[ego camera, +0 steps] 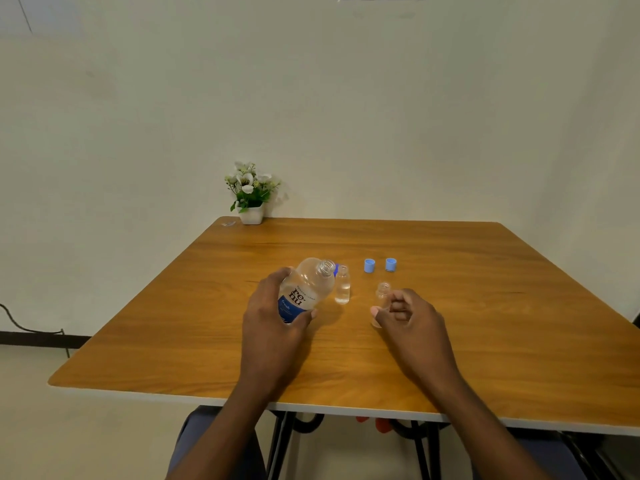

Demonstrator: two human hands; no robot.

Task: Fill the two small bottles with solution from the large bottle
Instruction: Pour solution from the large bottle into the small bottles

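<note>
My left hand (273, 317) grips the large clear bottle (306, 285) with the blue label, uncapped and tilted with its mouth toward the right. Just right of its mouth stands a small clear bottle (342, 285), upright, open, with liquid in it. A second small bottle (382, 292) stands further right, mostly hidden behind my right hand (407, 318), whose thumb and fingers curl around its lower part. Two light blue caps (369, 265) (391, 264) lie behind the small bottles. A darker blue cap (336, 268) peeks out behind the large bottle's neck.
The wooden table (485, 341) stands against a pale wall. A small white pot of white flowers (251, 194) sits at the table's far left corner, with a small clear scrap (228, 223) beside it. A dark cable (20, 325) runs along the floor at left.
</note>
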